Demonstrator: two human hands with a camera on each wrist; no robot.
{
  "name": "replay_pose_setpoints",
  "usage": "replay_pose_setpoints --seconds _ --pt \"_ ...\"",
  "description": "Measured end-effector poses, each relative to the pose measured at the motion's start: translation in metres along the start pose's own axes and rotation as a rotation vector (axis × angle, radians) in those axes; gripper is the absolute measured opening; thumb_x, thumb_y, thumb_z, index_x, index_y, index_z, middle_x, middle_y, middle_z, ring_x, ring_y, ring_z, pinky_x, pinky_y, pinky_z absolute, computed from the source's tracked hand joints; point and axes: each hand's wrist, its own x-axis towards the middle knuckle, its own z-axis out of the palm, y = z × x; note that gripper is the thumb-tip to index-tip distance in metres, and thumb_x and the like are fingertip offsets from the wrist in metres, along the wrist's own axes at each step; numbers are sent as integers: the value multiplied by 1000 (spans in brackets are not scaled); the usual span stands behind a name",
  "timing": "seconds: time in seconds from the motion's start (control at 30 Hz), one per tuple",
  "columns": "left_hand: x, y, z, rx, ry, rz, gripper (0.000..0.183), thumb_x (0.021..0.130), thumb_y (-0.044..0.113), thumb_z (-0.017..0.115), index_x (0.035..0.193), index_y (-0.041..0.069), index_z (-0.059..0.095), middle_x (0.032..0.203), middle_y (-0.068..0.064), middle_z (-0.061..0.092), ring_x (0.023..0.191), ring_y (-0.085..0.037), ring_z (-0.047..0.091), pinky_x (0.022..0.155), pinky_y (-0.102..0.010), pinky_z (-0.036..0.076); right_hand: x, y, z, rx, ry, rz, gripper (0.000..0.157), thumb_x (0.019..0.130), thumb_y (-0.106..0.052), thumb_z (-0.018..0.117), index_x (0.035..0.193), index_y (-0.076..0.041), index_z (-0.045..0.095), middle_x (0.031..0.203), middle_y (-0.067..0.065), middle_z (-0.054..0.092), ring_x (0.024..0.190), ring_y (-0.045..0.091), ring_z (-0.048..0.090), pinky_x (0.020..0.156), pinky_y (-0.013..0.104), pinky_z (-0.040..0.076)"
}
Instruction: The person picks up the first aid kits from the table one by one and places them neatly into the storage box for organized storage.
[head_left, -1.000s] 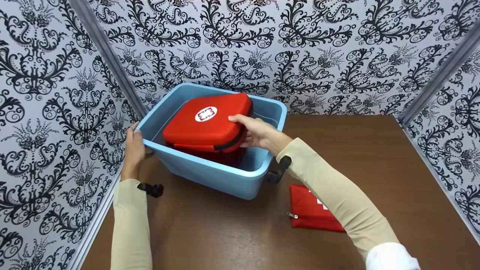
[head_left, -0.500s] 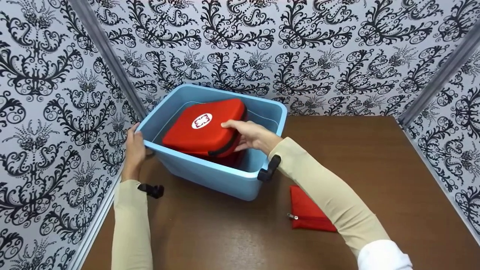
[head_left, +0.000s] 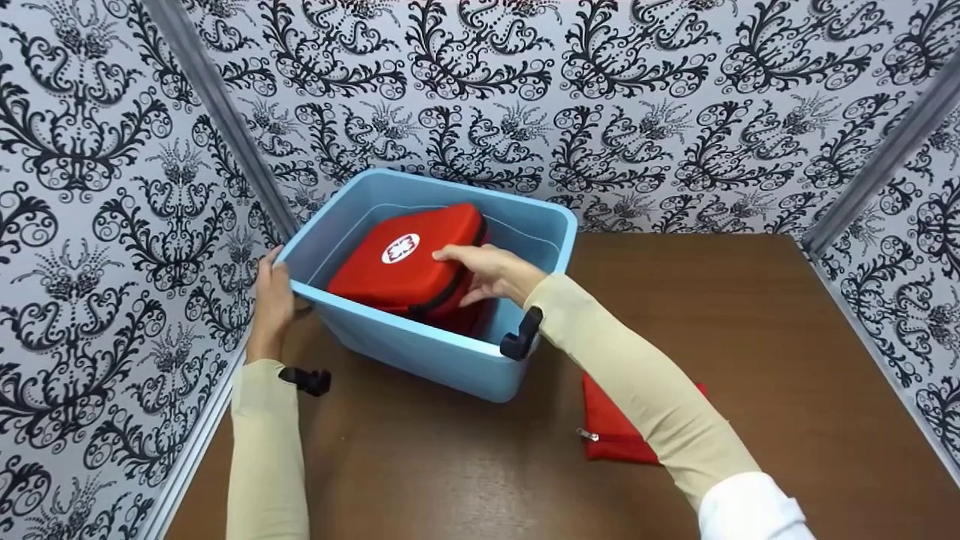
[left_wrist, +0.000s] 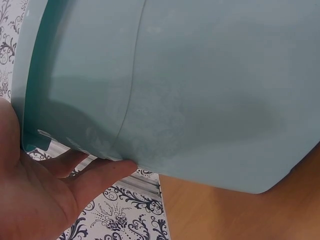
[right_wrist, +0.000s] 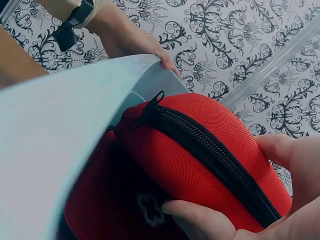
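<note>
A light blue plastic bin (head_left: 420, 360) stands on the table. My left hand (head_left: 274, 296) grips its left end at the rim; in the left wrist view, fingers (left_wrist: 107, 172) reach along the outer wall. Inside the bin, my right hand (head_left: 499, 271) holds a red zippered first aid case (head_left: 427, 255) by its right end, thumb on top and fingers below. The case lies tilted, its white round emblem facing up. A black zipper runs round its side in the right wrist view. Below it lies another red item (right_wrist: 115, 185) with a pale emblem, partly hidden.
A flat red pouch (head_left: 615, 427) with a metal zip pull lies on the brown table (head_left: 420, 465), right of the bin and partly behind my right sleeve. Patterned walls (head_left: 480, 97) stand close behind and to the left of the bin.
My right hand has lowered the first aid case deeper into the bin, moving slightly left. My left hand stays on the rim.
</note>
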Motion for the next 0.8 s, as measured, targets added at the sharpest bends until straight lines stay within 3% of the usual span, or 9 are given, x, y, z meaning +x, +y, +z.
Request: replay_pose_setpoints --seconds 0.2,0.43,0.57,0.67,0.8 --pt "-6 9 1 -9 -10 -13 48 98 30 19 146 26 20 147 -18 26 122 -37 38 92 -53 41 6 -2 3 13 -32 -15 48 79 -35 67 119 -12 52 112 9 65 95 25 64 77 44 54" --pt "-12 14 2 -21 -25 -40 47 98 30 18 146 27 19 141 -20 33 106 -32 46 81 -48 47 12 -2 2 24 -67 5 50 80 -34 67 122 -12 48 115 9 63 98 26 64 81 45 53" --pt "-4 5 1 -11 -15 -5 47 99 32 19 145 27 20 142 -18 32 111 -30 44 90 -46 43 14 -3 1 12 -90 46 55 80 -33 68 125 -13 44 120 11 60 105 27 61 85 46 51" --pt "0 1 0 10 6 33 47 99 30 19 145 23 22 147 -15 28 125 -29 36 103 -44 33 16 -3 -2 -23 -102 97 61 79 -32 69 128 -13 39 126 17 53 113 32 55 87 47 50" --pt "-4 5 1 17 13 49 47 99 26 20 145 18 22 150 -15 24 135 -29 26 112 -41 20 19 -4 -9 -81 -115 156 67 78 -28 71 132 -13 33 137 20 41 124 37 44 86 46 51"
